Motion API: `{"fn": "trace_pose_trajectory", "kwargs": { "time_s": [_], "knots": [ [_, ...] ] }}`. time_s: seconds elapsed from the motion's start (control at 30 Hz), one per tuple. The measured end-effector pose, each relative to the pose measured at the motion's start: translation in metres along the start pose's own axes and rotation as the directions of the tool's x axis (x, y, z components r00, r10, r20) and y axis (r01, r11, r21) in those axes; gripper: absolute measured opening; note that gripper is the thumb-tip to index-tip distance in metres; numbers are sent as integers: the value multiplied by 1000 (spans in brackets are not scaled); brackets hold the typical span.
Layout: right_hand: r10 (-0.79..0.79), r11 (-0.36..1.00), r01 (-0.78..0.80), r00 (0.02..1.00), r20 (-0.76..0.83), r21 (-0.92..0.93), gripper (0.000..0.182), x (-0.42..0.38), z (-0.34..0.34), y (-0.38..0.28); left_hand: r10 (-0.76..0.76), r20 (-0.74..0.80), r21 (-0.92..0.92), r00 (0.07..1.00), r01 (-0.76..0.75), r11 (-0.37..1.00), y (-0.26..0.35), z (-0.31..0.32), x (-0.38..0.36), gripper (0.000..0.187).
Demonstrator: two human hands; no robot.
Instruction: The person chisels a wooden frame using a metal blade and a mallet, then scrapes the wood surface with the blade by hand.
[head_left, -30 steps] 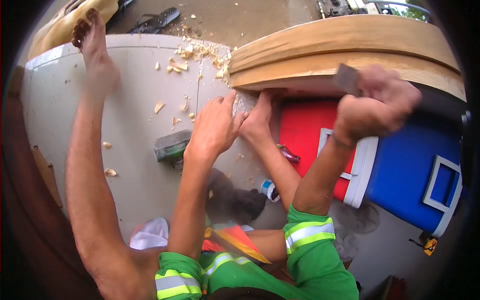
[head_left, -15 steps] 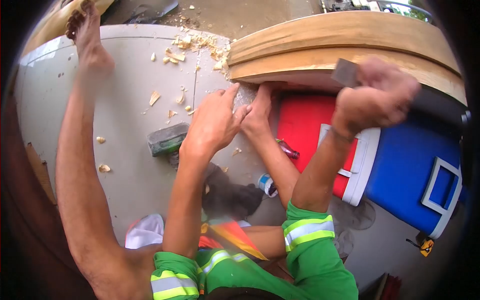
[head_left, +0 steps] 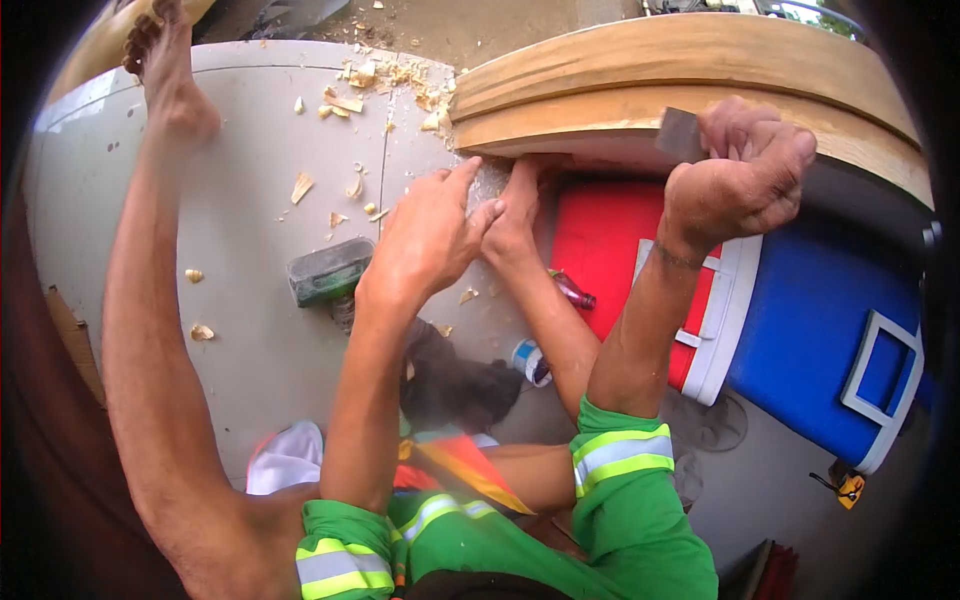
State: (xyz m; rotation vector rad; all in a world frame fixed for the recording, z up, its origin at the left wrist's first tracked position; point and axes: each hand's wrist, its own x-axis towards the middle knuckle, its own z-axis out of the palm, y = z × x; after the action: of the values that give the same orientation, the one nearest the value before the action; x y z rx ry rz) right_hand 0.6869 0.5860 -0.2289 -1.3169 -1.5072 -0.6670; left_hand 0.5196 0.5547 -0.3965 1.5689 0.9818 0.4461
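Observation:
My right hand (head_left: pixel 740 190) is closed in a fist around a flat, grey, square-edged blade (head_left: pixel 680 134), which sticks out to the left of the fingers. In this view the blade overlaps the lower edge of a curved, layered wooden piece (head_left: pixel 690 65). My left hand (head_left: pixel 425 230) is open, palm down, with the index fingertip right at the wood's lower left corner. Its thumb points toward my foot (head_left: pixel 512 235), which is partly hidden under the wood.
Below the wood stand a red cooler (head_left: pixel 610 235) and a blue cooler (head_left: pixel 810 330) with white trim. A green-grey power tool (head_left: pixel 330 272) lies left of my left forearm. Wood shavings (head_left: pixel 345 102) litter the tiles. A small tin (head_left: pixel 530 362) and tape measure (head_left: pixel 850 489) lie nearby.
My right hand, blurred earlier, has shifted slightly left along the wood with the blade and now shows sharply. My left hand keeps its place by the corner. The whole view has moved a little.

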Motion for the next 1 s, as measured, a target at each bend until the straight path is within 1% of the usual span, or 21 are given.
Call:
{"fn": "trace_pose_trajectory", "kwargs": {
  "time_s": [0.07, 0.13, 0.17, 0.23, 0.27, 0.3, 0.4, 0.43, 0.47, 0.5, 0.53, 0.57, 0.63, 0.67, 0.7, 0.73, 0.77, 0.8, 0.9, 0.93, 1.0],
  "knots": [
    [-284, 955, 288, 957, 49, -78, 47, 14, -8, 0, 19, -2, -20, 1000, -20, 1000, 0, -1, -1, 55],
    [-68, 988, 60, 996, 51, 143, 47, 25, -16, -12, 12, 5, -28, 1000, -12, 1000, -3, 1, -2, 56],
    [41, 967, -53, 998, 50, 251, 47, 30, -20, -18, 7, 6, -27, 1000, -7, 1000, -4, 1, -1, 56],
    [-18, 974, 5, 998, 56, 225, 45, 17, -12, -11, 29, 10, -43, 1000, -28, 999, 2, 1, 2, 56],
    [-168, 980, 167, 986, -2, 109, 46, 23, -12, -6, 44, 9, -56, 999, -44, 997, 4, 0, 3, 56],
    [-313, 950, 312, 949, -28, -26, 46, 27, -13, 0, 54, 23, -74, 998, -52, 996, 6, 2, -1, 56],
    [-392, 900, 398, 917, 67, -178, 46, 45, -33, 1, 49, 48, -83, 998, -45, 996, 9, -1, -3, 55],
    [-572, 791, 557, 820, 13, -253, 49, 47, -27, 28, 42, 50, -76, 998, -38, 996, 7, 1, -4, 55],
    [-290, 952, 291, 957, 18, -98, 51, 38, -26, 10, 43, 41, -71, 998, -40, 997, 4, 3, -2, 55],
    [20, 999, -21, 1000, 20, 47, 53, 28, -24, -8, 48, 33, -68, 998, -46, 997, 5, 3, 0, 55],
    [-128, 991, 128, 992, 2, -39, 52, 30, -22, 0, 60, 19, -84, 998, -58, 995, 7, 0, 2, 55],
    [-273, 954, 268, 962, -16, -131, 51, 32, -20, 7, 66, 16, -102, 998, -64, 993, 9, -1, 0, 55],
    [-376, 925, 376, 927, 13, -61, 45, 49, -38, 10, 65, 14, -106, 998, -63, 992, 10, 0, 0, 55],
    [-332, 942, 328, 942, 47, 79, 43, 54, -48, 3, 56, 13, -87, 998, -54, 995, 8, 0, -1, 55],
    [-345, 937, 339, 937, 57, 88, 41, 51, -48, 7, 51, 22, -66, 998, -49, 997, 8, 1, -2, 55],
    [-426, 900, 426, 905, 17, -93, 39, 42, -39, 13, 62, 22, -70, 998, -60, 996, 6, 3, -2, 55],
    [-373, 908, 363, 928, -10, -210, 37, 27, -24, 9, 80, 23, -77, 997, -78, 994, 3, 6, -2, 55],
    [-147, 988, 148, 989, 14, -43, 37, 13, -21, 8, 100, 12, -82, 995, -99, 992, 3, 5, 1, 55],
    [-85, 996, 84, 995, 59, 23, 45, 23, -27, 2, 67, 24, -97, 997, -65, 993, 3, 3, 1, 55],
    [-87, 984, 65, 988, 124, 168, 45, 33, -37, 7, 50, 30, -106, 998, -46, 993, 1, 3, -1, 56],
    [-89, 900, -32, 963, 254, 435, 43, 52, -58, 17, 33, 34, -127, 999, -28, 992, 0, -1, 2, 56]
  ]
}}
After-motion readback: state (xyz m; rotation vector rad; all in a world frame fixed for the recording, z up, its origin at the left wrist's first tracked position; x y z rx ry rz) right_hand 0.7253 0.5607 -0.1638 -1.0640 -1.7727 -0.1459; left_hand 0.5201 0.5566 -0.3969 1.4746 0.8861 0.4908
